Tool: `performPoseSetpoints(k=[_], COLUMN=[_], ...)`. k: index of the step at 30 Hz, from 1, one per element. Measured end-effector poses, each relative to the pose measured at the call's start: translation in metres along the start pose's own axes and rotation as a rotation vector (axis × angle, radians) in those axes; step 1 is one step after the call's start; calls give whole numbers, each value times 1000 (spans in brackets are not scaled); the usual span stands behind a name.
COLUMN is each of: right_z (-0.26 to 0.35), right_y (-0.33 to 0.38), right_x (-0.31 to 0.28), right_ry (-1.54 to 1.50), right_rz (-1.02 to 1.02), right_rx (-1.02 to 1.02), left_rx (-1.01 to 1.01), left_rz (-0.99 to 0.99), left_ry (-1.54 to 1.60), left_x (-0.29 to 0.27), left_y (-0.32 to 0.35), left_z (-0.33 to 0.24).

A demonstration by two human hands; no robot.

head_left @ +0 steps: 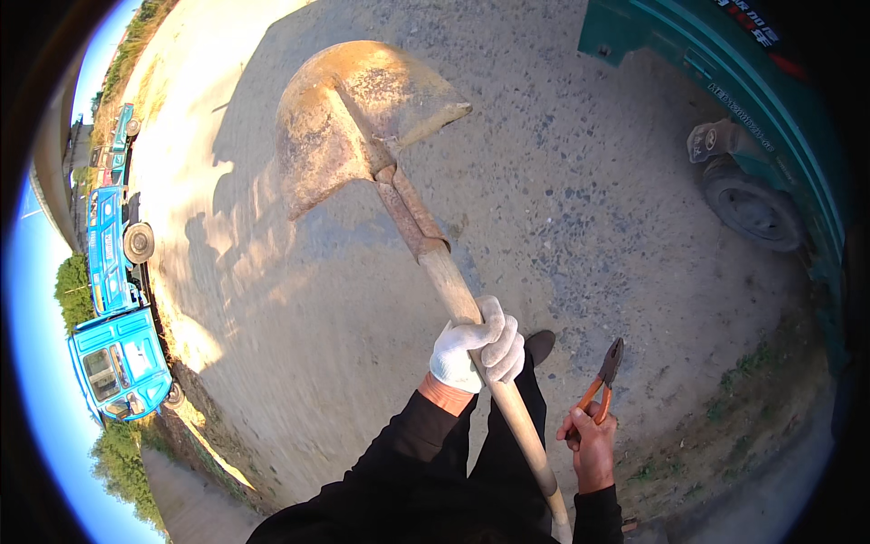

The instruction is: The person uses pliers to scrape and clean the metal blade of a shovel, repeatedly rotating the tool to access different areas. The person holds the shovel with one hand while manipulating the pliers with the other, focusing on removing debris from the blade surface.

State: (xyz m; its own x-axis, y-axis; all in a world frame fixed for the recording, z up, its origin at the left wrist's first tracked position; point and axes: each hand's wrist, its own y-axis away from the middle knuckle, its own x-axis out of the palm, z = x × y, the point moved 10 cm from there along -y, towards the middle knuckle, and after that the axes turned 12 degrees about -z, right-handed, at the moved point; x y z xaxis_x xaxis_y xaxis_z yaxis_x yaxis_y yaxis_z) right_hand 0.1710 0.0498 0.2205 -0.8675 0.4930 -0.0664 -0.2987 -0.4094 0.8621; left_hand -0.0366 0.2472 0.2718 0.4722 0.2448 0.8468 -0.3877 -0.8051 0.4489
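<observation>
Two hands are at work in the head view. The left hand (478,352), in a white knitted glove, is wrapped tight around the wooden handle (494,376) of a shovel (399,199). The handle runs on below that grasp toward the person's body, and above it rises up and to the left to a rusty, dirt-caked blade (349,118) held well clear of the fist over the gravelly ground (580,181). The bare right hand (591,442), just to the right of the handle and lower than the gloved fist, is clenched on the orange grips of a pair of pliers (604,381). Their dark jaws point up, away from the knuckles. A blue truck (113,299) stands far to the left of both hands, and a green vehicle (770,118) well off to the upper right.
</observation>
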Motion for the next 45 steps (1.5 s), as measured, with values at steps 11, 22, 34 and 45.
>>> performPoseSetpoints(k=[11, 22, 34, 45], right_z=[9, 14, 27, 18], right_y=[3, -12, 23, 31], right_x=[24, 27, 31, 25], right_ry=[60, 25, -60, -97], right_rz=[5, -53, -91, -67], right_rx=[-13, -39, -86, -102], left_rx=[17, 156, 535, 1042], left_rz=[63, 151, 194, -668], left_ry=[-6, -29, -356, -778], left_x=[44, 44, 114, 185], left_y=[7, 0, 32, 87], left_z=[-54, -90, -243, -394])
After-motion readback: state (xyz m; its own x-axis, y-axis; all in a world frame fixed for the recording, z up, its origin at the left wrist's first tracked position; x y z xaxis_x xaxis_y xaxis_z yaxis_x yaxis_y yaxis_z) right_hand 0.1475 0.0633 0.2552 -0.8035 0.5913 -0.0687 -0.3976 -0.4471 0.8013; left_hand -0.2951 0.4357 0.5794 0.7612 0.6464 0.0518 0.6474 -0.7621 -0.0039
